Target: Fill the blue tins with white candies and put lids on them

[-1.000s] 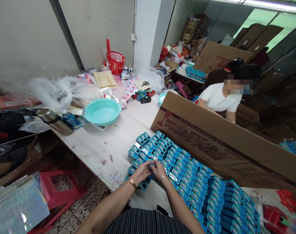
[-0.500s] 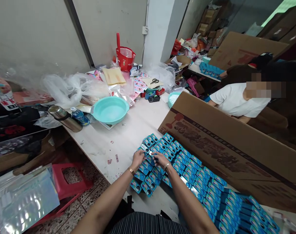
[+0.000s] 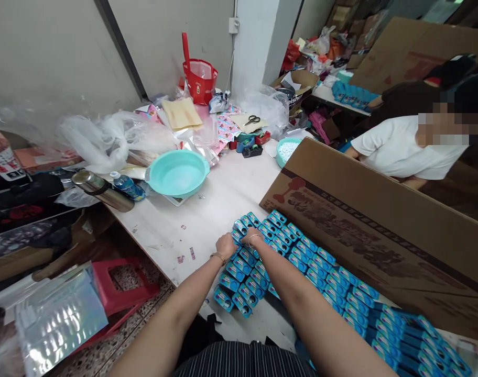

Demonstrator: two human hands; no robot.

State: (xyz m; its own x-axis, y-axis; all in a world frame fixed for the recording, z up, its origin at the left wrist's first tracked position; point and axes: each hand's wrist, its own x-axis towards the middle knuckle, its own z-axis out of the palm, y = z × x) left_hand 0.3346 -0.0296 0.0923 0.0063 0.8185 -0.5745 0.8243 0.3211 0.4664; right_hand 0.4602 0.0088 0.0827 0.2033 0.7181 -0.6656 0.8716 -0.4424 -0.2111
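Blue boxes point(image 3: 316, 278) between cardboard point(image 3: 365, 225) and table edge point(image 3: 151, 252), left hand point(image 3: 226, 245), right hand point(image 3: 251, 236) there, grip unclear

Both bare arms extended forward and down, forearms converging. Left forearm point(image 3: 197, 293) angles up and rightward; left wrist point(image 3: 219, 257) in line with it or nearly so. Left hand point(image 3: 225, 246) curled, back upward, fingers bent under. Right forearm point(image 3: 288, 277) slants up and leftward. Right hand point(image 3: 251, 237) just beside the left, slightly farther forward, back upward. Fingertips largely hidden at this angle; grip on either side uncertain.
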